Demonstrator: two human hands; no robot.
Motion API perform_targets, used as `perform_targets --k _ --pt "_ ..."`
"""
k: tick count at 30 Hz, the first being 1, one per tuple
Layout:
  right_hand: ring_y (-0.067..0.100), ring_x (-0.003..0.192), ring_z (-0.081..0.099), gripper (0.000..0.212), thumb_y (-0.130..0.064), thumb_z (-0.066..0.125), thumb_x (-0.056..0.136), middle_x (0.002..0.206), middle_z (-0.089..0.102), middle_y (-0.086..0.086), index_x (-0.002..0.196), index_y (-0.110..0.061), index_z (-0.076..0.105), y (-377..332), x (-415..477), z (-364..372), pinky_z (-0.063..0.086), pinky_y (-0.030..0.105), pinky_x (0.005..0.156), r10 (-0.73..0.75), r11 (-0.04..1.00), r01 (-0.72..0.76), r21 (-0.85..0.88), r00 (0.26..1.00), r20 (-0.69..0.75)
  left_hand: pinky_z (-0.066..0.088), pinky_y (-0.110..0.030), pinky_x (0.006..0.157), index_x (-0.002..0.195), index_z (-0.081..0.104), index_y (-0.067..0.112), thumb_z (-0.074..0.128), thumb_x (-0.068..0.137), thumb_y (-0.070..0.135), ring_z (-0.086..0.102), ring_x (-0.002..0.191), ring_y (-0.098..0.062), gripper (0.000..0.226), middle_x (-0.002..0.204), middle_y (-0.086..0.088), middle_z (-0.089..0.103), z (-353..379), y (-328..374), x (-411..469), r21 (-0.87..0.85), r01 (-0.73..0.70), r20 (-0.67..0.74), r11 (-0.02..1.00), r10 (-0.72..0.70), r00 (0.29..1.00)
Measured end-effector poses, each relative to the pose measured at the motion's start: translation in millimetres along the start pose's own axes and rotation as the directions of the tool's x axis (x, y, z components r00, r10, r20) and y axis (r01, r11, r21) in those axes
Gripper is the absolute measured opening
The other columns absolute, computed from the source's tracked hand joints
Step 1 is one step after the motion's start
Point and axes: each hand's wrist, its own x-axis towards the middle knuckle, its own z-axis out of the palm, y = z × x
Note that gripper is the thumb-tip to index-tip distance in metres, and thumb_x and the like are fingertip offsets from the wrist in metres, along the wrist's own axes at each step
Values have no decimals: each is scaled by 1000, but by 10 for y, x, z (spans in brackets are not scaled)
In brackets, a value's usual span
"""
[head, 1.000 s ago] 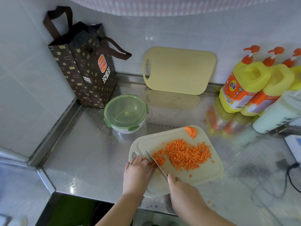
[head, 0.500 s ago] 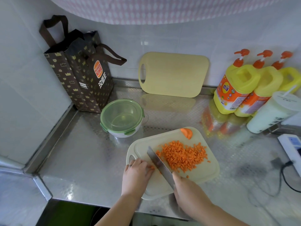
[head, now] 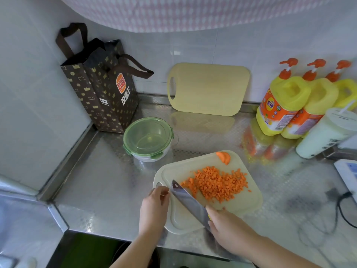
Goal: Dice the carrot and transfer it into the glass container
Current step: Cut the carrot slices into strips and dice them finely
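One heap of diced carrot (head: 216,183) sits mid cutting board (head: 249,204), with an uncut end piece (head: 224,157) at the board's far edge. We see the knife (head: 188,200) lying diagonally, tip far-left, handle near-right, heap just off its right side. Right hand (head: 229,229) is clamped on the handle. Left hand (head: 154,207) rests at the board's left edge by the tip, fingers bent; we cannot tell if it pinches anything. Glass container (head: 148,139) stands on the worktop (head: 100,190) beyond the board's far-left corner, green lid on, left hand nearer. We judge the lid must come off first.
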Motion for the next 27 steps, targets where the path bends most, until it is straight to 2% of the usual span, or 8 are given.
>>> perform_targets --k 2,6,9,13,16,19,24,27 --pt "25 84 56 13 -22 34 99 94 59 7 105 -15 42 39 17 15 44 38 73 12 1000 -12 5 1000 12 48 -25 74 99 68 20 61 90 17 61 80 -11 12 85 16 59 0 -9 -13 15 -14 42 1000 13 999" --pt "19 67 47 9 -21 36 99 74 46 -2 90 -20 34 177 32 -90 36 32 58 68 997 -67 42 997 -34 49 -25 76 97 68 24 60 89 18 61 81 -8 12 87 19 60 35 35 -55 19 -24 122 1000 22 992" --pt "15 61 41 17 -22 37 98 68 41 -3 83 -22 31 269 7 -210 25 25 51 82 996 -79 41 993 -80 50 -23 77 94 66 28 60 90 17 62 82 -6 13 88 18 62 32 110 -28 -27 -1 114 1000 4 993" --pt "12 61 41 28 -22 41 97 70 45 -2 73 -27 27 372 -44 -444 29 30 58 97 989 -84 121 989 -111 44 -14 74 101 64 30 57 92 15 61 88 -3 19 102 15 64 16 263 90 -37 -120 68 992 122 990" --pt "11 51 36 19 -16 40 96 66 38 0 78 -18 35 421 -98 -634 29 27 52 130 964 -101 247 986 -104 47 -26 83 125 58 27 54 91 17 56 106 -11 35 127 13 54 127 427 133 144 -404 137 903 386 912" --pt "9 37 43 7 -16 39 96 63 40 2 96 -18 46 452 -144 -792 33 21 42 135 935 -109 339 989 -54 49 -29 90 133 47 25 44 80 22 51 113 -14 53 135 7 47 301 615 68 255 -665 259 702 613 746" --pt "16 40 49 13 -12 41 94 53 40 1 90 -23 47 543 -196 -916 34 25 48 157 898 -118 425 986 -58 50 -28 92 128 46 24 44 70 30 60 105 -12 58 128 7 47 428 654 22 337 -748 399 573 632 664" --pt "12 37 48 15 -11 39 95 51 41 -1 97 -22 50 608 -209 -921 35 21 43 180 915 -132 382 979 -92 50 -25 89 120 58 26 47 79 21 62 98 -14 42 119 8 55 399 589 111 262 -700 431 664 569 701"
